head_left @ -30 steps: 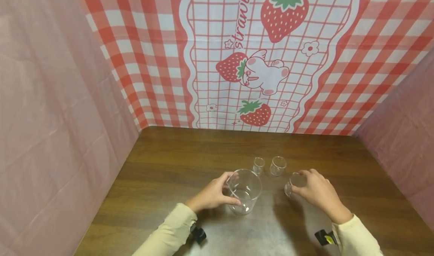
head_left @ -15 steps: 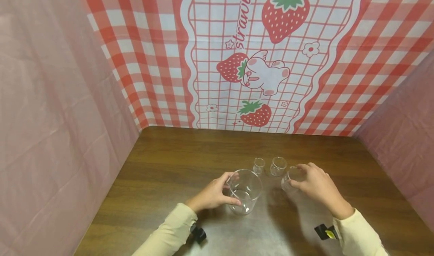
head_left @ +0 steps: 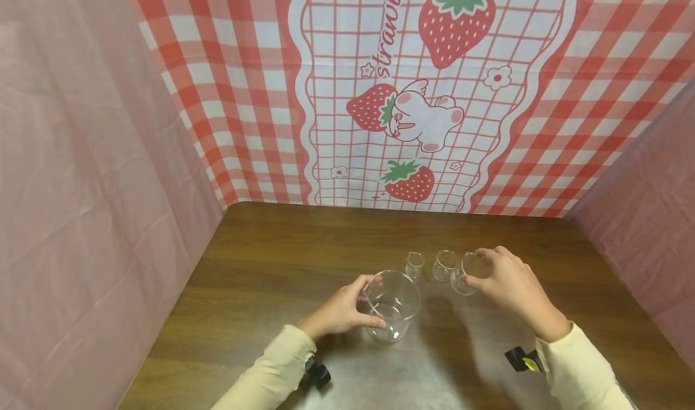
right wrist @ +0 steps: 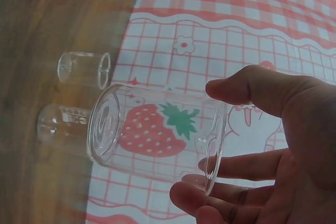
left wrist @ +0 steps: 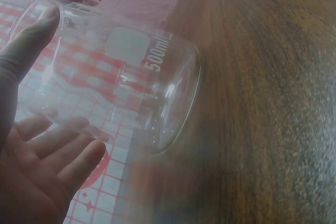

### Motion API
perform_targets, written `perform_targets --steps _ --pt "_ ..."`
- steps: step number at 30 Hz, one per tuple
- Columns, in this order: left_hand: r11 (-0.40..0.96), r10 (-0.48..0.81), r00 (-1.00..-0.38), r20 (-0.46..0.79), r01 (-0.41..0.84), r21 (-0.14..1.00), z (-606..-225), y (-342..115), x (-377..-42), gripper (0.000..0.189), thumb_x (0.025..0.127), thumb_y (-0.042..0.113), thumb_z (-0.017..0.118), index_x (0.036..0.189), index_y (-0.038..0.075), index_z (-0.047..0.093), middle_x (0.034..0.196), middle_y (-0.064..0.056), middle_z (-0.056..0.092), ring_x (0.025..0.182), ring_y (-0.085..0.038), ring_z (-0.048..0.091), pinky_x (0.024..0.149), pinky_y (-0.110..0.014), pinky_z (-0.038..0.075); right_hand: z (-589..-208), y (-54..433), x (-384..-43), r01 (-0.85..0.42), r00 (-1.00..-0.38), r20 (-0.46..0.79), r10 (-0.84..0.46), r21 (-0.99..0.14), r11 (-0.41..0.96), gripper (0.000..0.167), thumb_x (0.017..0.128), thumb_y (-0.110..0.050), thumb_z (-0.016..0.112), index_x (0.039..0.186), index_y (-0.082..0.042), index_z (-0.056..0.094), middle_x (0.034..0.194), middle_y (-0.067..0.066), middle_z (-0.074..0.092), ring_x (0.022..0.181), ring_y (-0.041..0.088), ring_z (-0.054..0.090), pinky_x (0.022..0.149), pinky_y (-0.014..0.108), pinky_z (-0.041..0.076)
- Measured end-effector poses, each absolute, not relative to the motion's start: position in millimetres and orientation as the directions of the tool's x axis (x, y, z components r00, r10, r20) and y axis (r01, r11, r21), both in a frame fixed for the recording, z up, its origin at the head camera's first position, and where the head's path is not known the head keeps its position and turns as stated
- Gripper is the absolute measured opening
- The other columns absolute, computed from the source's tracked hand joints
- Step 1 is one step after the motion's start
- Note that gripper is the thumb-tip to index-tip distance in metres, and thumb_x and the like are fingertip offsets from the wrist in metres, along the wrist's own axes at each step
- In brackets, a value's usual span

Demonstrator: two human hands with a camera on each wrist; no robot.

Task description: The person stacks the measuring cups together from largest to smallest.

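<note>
My left hand [head_left: 343, 307] holds a large clear glass beaker [head_left: 399, 313] by its side, thumb on the near wall and fingers behind. White "500ml" print shows on that beaker [left wrist: 157, 53] in the left wrist view, and it stands upright on the table. With thumb and fingertips near the rim, my right hand [head_left: 510, 283] grips a smaller clear beaker [right wrist: 113, 129], upright at the right end of the row. Whether its base touches the wood, I cannot tell. Left of it stand a tiny beaker [head_left: 415, 266] and a slightly bigger small beaker [head_left: 444, 268].
The brown wooden table [head_left: 282, 247] carries all the glassware. Behind it hangs a red-and-white strawberry cloth [head_left: 347, 151]. Pink curtains close off the left side [head_left: 108, 187] and the right side [head_left: 646, 217].
My right hand has carried its beaker away from me, toward the back of the table and up beside the small beakers. The left hand and large beaker have stayed put.
</note>
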State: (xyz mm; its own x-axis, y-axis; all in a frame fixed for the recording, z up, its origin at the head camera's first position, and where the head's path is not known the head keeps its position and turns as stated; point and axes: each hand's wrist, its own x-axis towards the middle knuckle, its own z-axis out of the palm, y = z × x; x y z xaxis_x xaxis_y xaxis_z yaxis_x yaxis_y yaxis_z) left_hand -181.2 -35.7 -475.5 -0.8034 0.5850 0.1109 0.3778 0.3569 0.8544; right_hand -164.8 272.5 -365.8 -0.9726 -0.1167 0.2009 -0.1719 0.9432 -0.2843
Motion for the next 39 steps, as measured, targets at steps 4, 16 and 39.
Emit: perform_targets --steps 4,16,39 --pt "0.349 0.588 -0.800 0.117 0.383 0.855 -475 -36 -181 0.083 0.072 0.026 0.086 0.139 0.005 0.042 0.144 -0.015 0.053 0.126 -0.028 0.057 0.104 -0.033 0.050 -360 272 -166 -0.190 -0.968 0.214 -0.131 -0.282 0.940 0.056 0.074 -0.034 0.079 0.112 0.005 0.065 0.095 0.019 0.064 0.083 0.033 0.062 0.067 0.051 0.051" --pt "0.338 0.592 -0.795 0.132 0.394 0.855 -476 -36 -182 0.083 0.072 0.026 0.086 0.139 0.005 0.041 0.143 -0.016 0.053 0.128 -0.028 0.055 0.105 -0.033 0.050 -342 268 -170 -0.249 -0.953 0.240 -0.183 -0.281 0.927 0.050 0.075 -0.031 0.079 0.113 0.000 0.067 0.097 0.016 0.064 0.084 0.030 0.062 0.069 0.048 0.050" --pt "0.337 0.593 -0.794 0.130 0.392 0.856 -475 -35 -182 0.080 0.073 0.026 0.086 0.138 0.006 0.043 0.142 -0.014 0.054 0.126 -0.028 0.056 0.104 -0.033 0.050 -319 245 -177 -0.309 -0.943 0.216 -0.254 -0.282 0.908 0.052 0.075 -0.032 0.079 0.117 -0.002 0.066 0.100 0.013 0.061 0.088 0.030 0.063 0.073 0.047 0.052"
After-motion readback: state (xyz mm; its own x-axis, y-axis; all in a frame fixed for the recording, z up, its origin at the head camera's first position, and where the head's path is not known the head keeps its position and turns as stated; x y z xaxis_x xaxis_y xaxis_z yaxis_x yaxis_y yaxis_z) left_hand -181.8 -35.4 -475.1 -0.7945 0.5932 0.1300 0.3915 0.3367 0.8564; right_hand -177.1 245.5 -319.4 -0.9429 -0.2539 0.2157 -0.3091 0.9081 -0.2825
